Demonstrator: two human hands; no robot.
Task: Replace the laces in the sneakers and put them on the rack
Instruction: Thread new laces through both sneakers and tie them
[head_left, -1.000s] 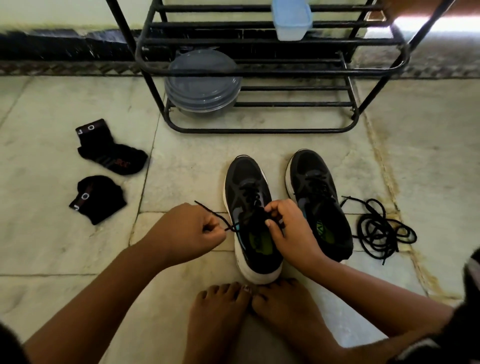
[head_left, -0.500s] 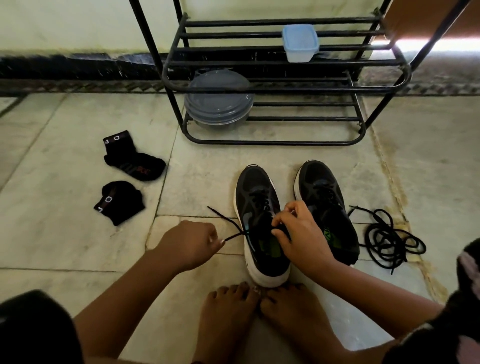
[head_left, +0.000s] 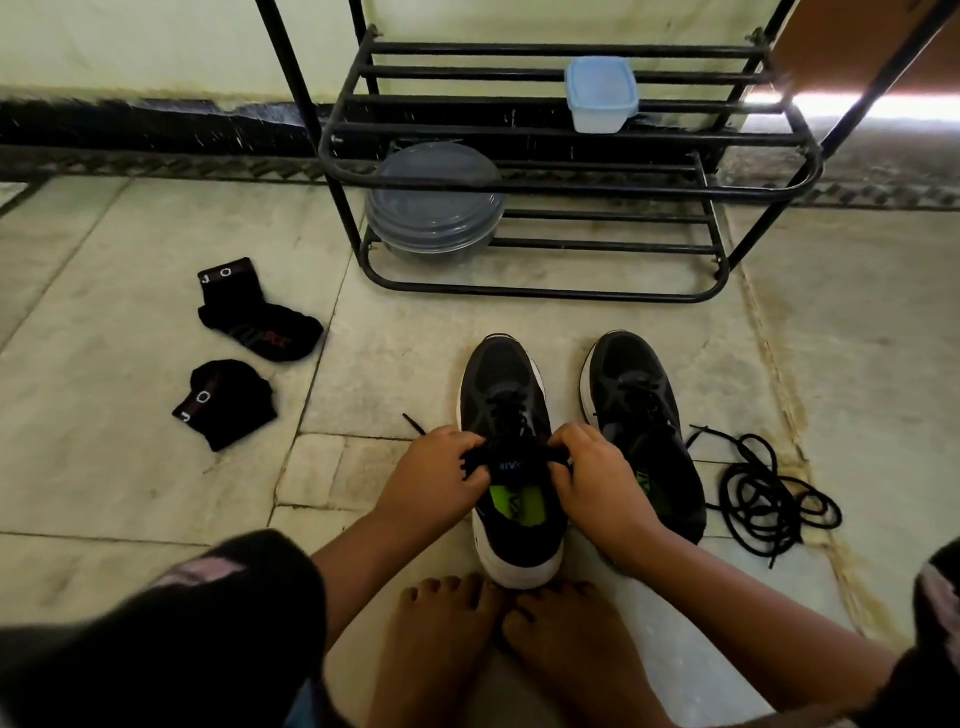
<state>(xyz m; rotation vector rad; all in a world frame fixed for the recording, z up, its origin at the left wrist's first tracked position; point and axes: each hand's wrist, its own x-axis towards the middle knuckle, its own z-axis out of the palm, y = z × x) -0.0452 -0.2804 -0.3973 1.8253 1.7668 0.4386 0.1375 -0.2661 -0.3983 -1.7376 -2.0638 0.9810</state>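
Two hands at the near sneaker (head_left: 511, 457), floor centre.
Left hand (head_left: 434, 470) and right hand (head_left: 597, 475) pinch its lace (head_left: 472, 460). Second sneaker (head_left: 636, 410) touching at 3 o'clock; loose lace (head_left: 769, 493) beyond; rack (head_left: 545, 171) at 12, bare floor (head_left: 130, 493) at 9.

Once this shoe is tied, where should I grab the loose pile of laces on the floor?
Probably pinch the loose laces from above at the dense middle of the tangle, where several loops overlap. They lie flat on the floor right of the right sneaker, apart from it.
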